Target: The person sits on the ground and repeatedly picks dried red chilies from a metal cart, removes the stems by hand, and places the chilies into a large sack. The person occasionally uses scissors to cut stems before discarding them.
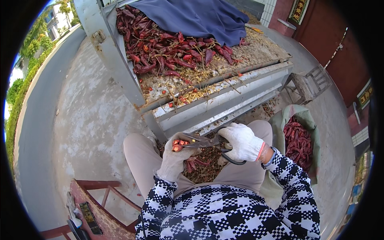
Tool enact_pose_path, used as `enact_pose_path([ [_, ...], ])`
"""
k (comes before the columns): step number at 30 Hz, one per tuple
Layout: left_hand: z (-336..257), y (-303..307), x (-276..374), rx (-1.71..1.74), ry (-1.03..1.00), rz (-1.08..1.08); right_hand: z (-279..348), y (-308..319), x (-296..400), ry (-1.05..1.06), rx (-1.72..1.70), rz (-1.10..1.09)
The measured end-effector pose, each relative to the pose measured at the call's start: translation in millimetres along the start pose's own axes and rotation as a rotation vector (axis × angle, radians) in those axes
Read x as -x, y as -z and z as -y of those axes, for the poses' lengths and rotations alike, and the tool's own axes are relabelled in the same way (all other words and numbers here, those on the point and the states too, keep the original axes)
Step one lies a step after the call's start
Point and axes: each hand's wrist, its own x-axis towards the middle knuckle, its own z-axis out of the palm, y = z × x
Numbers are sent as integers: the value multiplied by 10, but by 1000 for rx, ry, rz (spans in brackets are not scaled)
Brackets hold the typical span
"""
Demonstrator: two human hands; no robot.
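Note:
My left hand, in a white knit glove, is closed around a small bunch of dried red chili peppers. Their cut ends face up, and their tips show below the fist. In my right hand, also gloved, is a pair of scissors with black handles. The blades are parted and reach across to the cut ends of the bunch. Between my knees lies a heap of chili stems and scraps.
Ahead, a metal truck bed bears a pile of dried chilies partly under a blue cloth. A woven sack of chilies stands at my right. Beyond it is a wooden chair. A red bench with a phone is at left.

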Motion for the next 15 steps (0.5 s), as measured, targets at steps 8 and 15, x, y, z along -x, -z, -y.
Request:
enact_pose_path([
  [8, 10, 17, 17, 1, 8, -12, -30, -7, 3, 35, 24, 28],
  [15, 44, 56, -2, 8, 5, 45, -43, -157, 127, -126, -519, 201],
])
